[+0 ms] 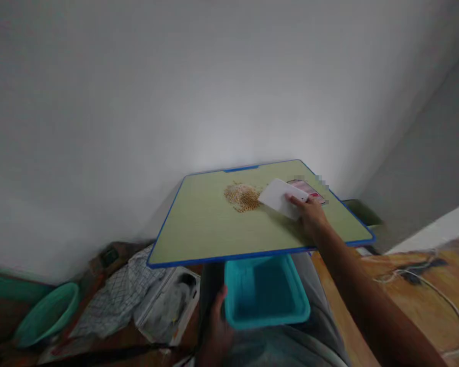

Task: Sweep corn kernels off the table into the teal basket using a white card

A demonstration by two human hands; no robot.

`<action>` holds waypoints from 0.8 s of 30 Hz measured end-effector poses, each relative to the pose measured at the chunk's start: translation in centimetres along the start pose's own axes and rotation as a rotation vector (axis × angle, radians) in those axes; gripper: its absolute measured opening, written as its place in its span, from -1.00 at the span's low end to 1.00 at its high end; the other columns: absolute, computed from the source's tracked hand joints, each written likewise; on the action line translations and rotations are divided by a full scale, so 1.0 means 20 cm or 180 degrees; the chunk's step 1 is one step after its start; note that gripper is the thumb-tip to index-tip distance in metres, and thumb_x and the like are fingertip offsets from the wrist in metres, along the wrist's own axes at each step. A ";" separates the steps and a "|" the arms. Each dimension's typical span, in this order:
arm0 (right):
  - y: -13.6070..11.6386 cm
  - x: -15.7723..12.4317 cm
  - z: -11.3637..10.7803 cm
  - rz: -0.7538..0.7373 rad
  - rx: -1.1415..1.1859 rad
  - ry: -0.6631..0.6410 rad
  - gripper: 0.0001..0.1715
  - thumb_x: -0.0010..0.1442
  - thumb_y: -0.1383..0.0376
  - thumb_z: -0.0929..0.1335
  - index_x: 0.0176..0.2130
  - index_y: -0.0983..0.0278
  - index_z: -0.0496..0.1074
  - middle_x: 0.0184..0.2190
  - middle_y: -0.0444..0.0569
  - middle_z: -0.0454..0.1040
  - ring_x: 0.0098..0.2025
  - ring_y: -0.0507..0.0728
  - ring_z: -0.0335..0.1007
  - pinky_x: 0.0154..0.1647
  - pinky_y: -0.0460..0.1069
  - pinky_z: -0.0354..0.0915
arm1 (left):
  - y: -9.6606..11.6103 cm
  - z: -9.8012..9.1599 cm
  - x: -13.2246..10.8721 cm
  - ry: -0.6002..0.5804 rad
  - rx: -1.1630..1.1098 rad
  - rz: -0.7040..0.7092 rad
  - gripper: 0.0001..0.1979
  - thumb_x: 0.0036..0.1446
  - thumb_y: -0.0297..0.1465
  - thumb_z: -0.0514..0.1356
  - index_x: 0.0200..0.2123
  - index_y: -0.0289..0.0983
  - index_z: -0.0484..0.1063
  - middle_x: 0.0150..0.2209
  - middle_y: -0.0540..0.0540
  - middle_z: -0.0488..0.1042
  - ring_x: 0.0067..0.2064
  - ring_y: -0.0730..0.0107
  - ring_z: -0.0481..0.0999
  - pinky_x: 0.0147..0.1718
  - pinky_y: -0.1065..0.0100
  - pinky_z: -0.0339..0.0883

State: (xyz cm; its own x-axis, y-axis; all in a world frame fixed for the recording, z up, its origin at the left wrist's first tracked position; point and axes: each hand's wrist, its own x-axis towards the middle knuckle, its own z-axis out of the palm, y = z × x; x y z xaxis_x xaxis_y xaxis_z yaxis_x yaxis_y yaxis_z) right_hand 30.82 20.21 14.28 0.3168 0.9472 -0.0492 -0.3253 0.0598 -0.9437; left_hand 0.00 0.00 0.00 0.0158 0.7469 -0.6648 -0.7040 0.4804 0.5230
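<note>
My right hand (310, 214) grips a flat white card (280, 197) and holds its edge against a small heap of tan grains (243, 197) on the green, blue-edged table top (214, 232). Below the table's near edge, my left hand (219, 326) holds the left side of an empty teal plastic tub (265, 290) on my lap. The left hand's fingers curl round the tub's rim.
A pink and white packet (309, 189) lies behind the card on the table. On the floor to the left are a checked cloth (118, 298), a green basin (48, 313) and a white tray (168, 306). A white cord (436, 293) runs over the floor at right.
</note>
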 end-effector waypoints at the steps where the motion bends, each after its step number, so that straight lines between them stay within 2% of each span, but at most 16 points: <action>1: 0.01 0.00 -0.01 -0.0071 -0.0063 -0.0021 -0.16 -0.36 -0.18 0.78 -0.22 0.23 0.68 -0.35 -0.02 0.73 -0.37 0.21 0.58 -0.33 0.06 0.43 | 0.00 -0.03 0.01 0.0038 0.0038 0.0052 0.00 -0.39 0.20 0.69 0.04 -0.32 0.67 0.11 -0.37 0.68 0.34 -0.28 0.58 0.22 0.04 0.59; 4: 0.02 0.01 -0.01 -0.0226 -0.0143 -0.0069 -0.20 -0.29 -0.21 0.75 -0.22 0.22 0.66 -0.33 -0.01 0.73 -0.34 0.21 0.59 -0.28 0.06 0.44 | -0.02 -0.13 0.05 0.0198 0.0210 0.0332 -0.13 -0.31 0.18 0.67 -0.03 -0.26 0.68 0.15 -0.36 0.67 0.41 -0.32 0.51 0.31 0.00 0.51; 6: 0.03 0.01 -0.02 -0.0277 -0.0103 -0.0106 -0.22 -0.26 -0.20 0.74 -0.22 0.20 0.63 -0.31 -0.02 0.72 -0.32 0.21 0.59 -0.27 0.06 0.43 | -0.03 -0.18 0.07 0.0368 0.0371 0.0685 -0.16 -0.46 -0.04 0.74 -0.03 -0.21 0.69 0.20 -0.30 0.66 0.48 -0.30 0.42 0.42 0.07 0.39; 8: 0.04 0.00 -0.01 -0.0316 -0.0003 -0.0076 -0.24 -0.25 -0.16 0.74 -0.19 0.17 0.61 -0.31 -0.06 0.70 -0.33 0.19 0.57 -0.29 0.04 0.42 | -0.03 -0.20 0.09 0.0457 0.0554 0.0885 -0.13 -0.50 -0.15 0.75 0.01 -0.19 0.70 0.23 -0.28 0.64 0.49 -0.28 0.41 0.46 0.10 0.34; 11: 0.05 0.00 -0.01 -0.0470 0.0084 -0.0095 -0.29 -0.19 -0.11 0.72 -0.13 0.12 0.58 -0.28 -0.12 0.69 -0.31 0.18 0.55 -0.28 0.03 0.43 | -0.02 -0.17 0.08 0.0173 0.0568 0.0453 -0.19 -0.08 0.26 0.56 0.02 -0.26 0.73 0.12 -0.38 0.67 0.34 -0.32 0.57 0.35 -0.09 0.47; 12: 0.05 0.00 -0.01 -0.0550 0.0079 -0.0133 -0.31 -0.16 -0.10 0.72 -0.13 0.11 0.58 -0.26 -0.13 0.69 -0.29 0.17 0.56 -0.26 0.03 0.44 | -0.02 -0.15 0.07 -0.0064 0.0496 0.0224 -0.15 -0.09 0.28 0.56 0.04 -0.26 0.74 0.10 -0.35 0.68 0.33 -0.27 0.59 0.36 -0.06 0.47; 14: 0.05 0.01 0.00 -0.0673 0.0040 -0.0242 -0.34 -0.13 -0.11 0.71 -0.14 0.12 0.59 -0.24 -0.12 0.69 -0.26 0.17 0.57 -0.20 0.03 0.46 | -0.01 -0.11 0.05 -0.0311 0.0461 0.0094 -0.10 -0.10 0.27 0.58 0.13 -0.25 0.75 0.11 -0.29 0.68 0.32 -0.15 0.60 0.40 0.06 0.44; 16: 0.04 0.02 0.01 -0.0680 0.0010 -0.0374 -0.33 -0.12 -0.13 0.72 -0.15 0.14 0.61 -0.24 -0.09 0.71 -0.25 0.18 0.58 -0.17 0.05 0.47 | 0.00 -0.10 0.03 -0.0370 0.0402 0.0000 -0.08 -0.15 0.27 0.61 0.13 -0.26 0.75 0.11 -0.30 0.68 0.31 -0.16 0.61 0.38 0.07 0.46; 20: 0.01 0.07 0.03 -0.0575 -0.0170 -0.0613 -0.28 -0.15 -0.18 0.73 -0.19 0.19 0.63 -0.30 -0.06 0.71 -0.30 0.17 0.56 -0.21 0.05 0.45 | -0.01 -0.11 0.03 -0.0229 0.0258 -0.0047 -0.14 -0.25 0.28 0.62 -0.02 -0.21 0.77 0.08 -0.33 0.69 0.36 -0.27 0.56 0.31 0.00 0.51; 24: 0.00 0.12 0.04 -0.0617 -0.0286 -0.0531 -0.27 -0.17 -0.20 0.73 -0.22 0.20 0.61 -0.31 -0.05 0.70 -0.33 0.17 0.55 -0.26 0.04 0.43 | 0.00 -0.10 0.02 -0.0167 0.0842 0.0352 0.01 -0.14 0.41 0.51 0.14 -0.26 0.77 0.16 -0.33 0.67 0.40 -0.23 0.53 0.42 -0.01 0.42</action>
State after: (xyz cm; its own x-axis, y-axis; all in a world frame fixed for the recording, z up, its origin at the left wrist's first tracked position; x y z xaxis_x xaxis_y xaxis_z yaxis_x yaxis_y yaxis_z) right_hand 30.78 22.80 14.40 0.2118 0.9601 0.1828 -0.1903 0.2240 -0.9558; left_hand -1.47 -0.61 -1.35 -0.0091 0.8209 -0.5710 -0.4939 0.4928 0.7164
